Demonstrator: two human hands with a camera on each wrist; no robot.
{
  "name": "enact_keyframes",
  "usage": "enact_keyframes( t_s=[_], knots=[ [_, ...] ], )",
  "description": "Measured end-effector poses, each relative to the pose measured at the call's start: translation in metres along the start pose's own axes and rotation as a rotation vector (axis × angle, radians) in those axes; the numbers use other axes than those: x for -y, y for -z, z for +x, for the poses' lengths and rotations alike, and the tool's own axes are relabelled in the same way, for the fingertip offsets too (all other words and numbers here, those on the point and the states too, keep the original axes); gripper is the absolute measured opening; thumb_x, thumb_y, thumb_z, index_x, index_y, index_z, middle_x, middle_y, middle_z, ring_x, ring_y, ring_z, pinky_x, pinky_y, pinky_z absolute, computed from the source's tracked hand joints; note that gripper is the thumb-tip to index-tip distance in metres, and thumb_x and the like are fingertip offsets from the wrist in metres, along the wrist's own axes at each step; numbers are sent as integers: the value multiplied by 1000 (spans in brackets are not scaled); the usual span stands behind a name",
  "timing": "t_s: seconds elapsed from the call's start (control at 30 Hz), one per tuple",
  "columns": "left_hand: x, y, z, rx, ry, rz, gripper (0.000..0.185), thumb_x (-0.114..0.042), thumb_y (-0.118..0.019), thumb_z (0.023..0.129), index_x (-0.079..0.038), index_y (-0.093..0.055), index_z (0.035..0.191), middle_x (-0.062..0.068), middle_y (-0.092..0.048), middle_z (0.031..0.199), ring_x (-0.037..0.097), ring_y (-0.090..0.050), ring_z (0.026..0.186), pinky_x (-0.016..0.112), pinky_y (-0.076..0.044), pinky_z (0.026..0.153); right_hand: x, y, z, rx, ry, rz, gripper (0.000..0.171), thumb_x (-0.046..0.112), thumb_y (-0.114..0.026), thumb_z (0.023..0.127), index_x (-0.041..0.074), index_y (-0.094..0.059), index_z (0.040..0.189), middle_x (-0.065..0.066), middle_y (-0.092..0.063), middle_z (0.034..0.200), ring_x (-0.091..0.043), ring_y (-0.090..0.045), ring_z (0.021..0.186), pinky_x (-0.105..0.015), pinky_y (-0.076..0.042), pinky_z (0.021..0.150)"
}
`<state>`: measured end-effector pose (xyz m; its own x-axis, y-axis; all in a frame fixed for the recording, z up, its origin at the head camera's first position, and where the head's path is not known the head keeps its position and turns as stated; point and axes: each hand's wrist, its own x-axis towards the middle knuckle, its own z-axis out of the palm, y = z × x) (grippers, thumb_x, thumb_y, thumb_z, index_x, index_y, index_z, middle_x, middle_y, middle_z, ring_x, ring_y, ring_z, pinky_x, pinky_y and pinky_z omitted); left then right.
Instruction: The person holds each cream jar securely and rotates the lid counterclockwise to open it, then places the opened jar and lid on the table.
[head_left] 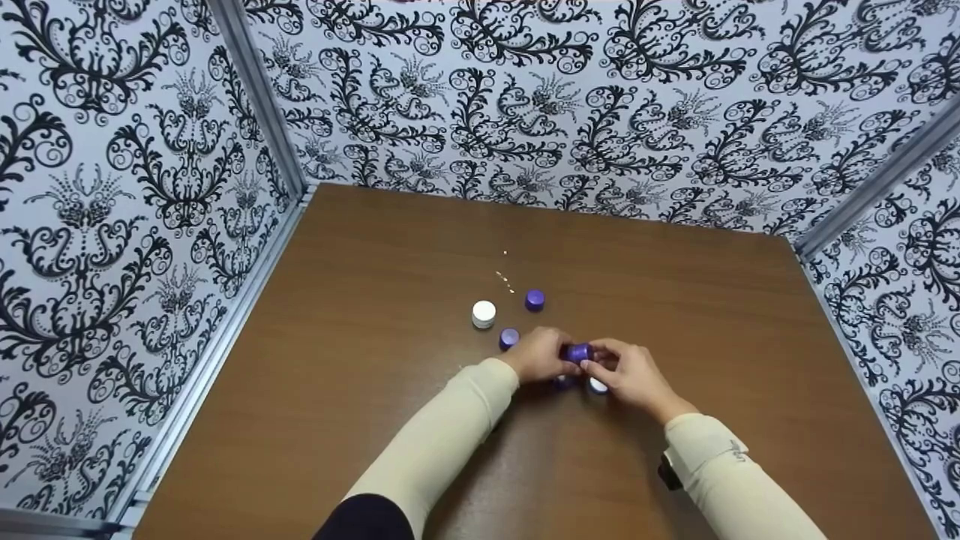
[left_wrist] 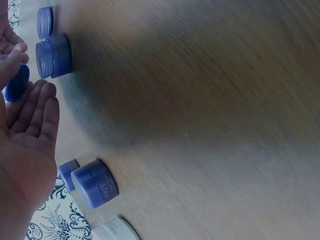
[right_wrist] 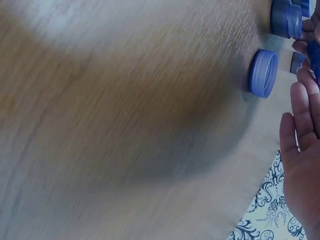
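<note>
Pinching the held jar [head_left: 579, 352] between both hands, I have my left hand [head_left: 541, 352] and right hand [head_left: 634, 375] nearly together, thumbs and fingertips clamped on it from 2 sides, above the table [head_left: 360, 300]. My fingers cover much of it, and both wrist views cut it off at the edge, so I cannot tell whether its top is on. Just below it, half hidden by my left hand in the head view, stands the open jar [left_wrist: 61, 55], its mouth bare. Beside that, nearer my right hand, lies the lid [right_wrist: 255, 73], hollow side up; in the head view my fingers are close above it. To the left of my left hand stand 3 more: the near jar [head_left: 509, 339], the far jar [head_left: 535, 300] and the white jar [head_left: 484, 314], which the left wrist view crops. Lettering on the near jar is only partly readable. Pale specks [head_left: 505, 279] lie beyond them; I can't make out whether they are glare or crumbs.

All the jars are short, smooth cylinders, glossy purple-blue except the white. The open jar has a narrower neck, and the lid is a shallow ring. The table is brown with streaky wood grain, the wallpaper [head_left: 525, 97] scrolled black on white, my sleeves [head_left: 450, 412] soft cream cloth.
</note>
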<state>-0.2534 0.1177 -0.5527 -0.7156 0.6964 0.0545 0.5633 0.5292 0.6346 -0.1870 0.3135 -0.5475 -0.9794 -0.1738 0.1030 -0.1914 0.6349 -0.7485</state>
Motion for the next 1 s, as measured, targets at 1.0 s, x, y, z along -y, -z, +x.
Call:
enact_keyframes(
  t_s=[1.0],
  knots=[
    [-2,7,-2,4,36,-7,39,-26,-81,82,-7,-73,115,1,-72,102,10,-63,91,21,-47,83,-14,9,-2,-63,-22,-67,31,12,-80,83,2,-70,110,-9,-72,93,-24,-70,86,-42,-56,79]
  ],
)
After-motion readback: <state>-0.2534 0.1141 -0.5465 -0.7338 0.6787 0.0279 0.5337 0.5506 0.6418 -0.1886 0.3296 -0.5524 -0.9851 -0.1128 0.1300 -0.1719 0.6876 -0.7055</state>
